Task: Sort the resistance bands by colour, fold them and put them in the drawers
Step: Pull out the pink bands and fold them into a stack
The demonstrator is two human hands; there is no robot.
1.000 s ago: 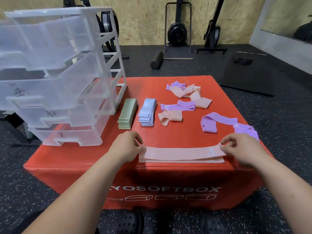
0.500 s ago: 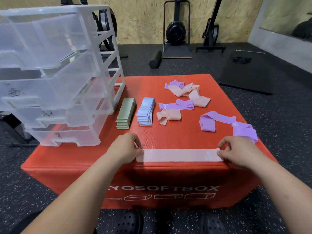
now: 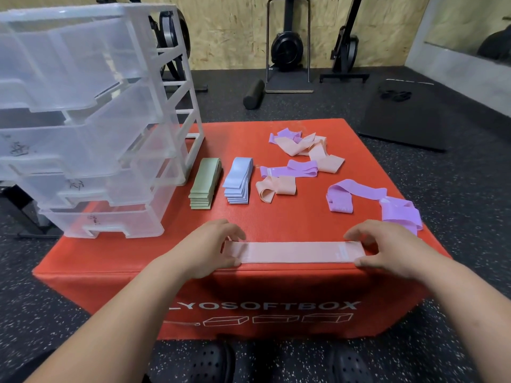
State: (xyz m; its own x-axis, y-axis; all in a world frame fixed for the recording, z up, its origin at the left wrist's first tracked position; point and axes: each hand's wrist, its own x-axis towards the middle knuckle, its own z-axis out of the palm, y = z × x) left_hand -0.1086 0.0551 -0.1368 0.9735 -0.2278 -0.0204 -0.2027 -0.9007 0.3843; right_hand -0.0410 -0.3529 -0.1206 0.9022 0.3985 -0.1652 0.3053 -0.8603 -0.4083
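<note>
Since a second ago the peach band (image 3: 293,252) has gone from two offset layers to one flat, even strip, and both hands have loosened from pinching its ends into open arches over them. It lies straight along the near edge of the red soft box (image 3: 276,222), in the lower middle of the frame, running left to right between the hands. Over the strip's left end the left hand (image 3: 204,250) rests with its fingers loosely curved above the far edge and its thumb tip touching the near edge; nothing is curled round the fabric. At the other end the right hand (image 3: 392,250) mirrors this, fingers spread and raised, thumb tip at the near edge just beside a pale label on the band. Farther up the box top, left of centre, a green stack (image 3: 206,183) and a blue stack (image 3: 237,181) of folded bands sit side by side, close but apart. Right of them lie unsorted bands: a twisted peach loop (image 3: 273,189) touching a purple band (image 3: 290,170), a mixed peach and purple heap (image 3: 304,147) toward the far edge, and a long purple band (image 3: 356,194) trailing to the right edge, just above the right hand. Standing on the box's left corner, the clear drawer unit (image 3: 91,134) fills the upper left of the frame with its drawers pulled out. Black shoes (image 3: 210,366) show at the bottom, on the speckled floor.
</note>
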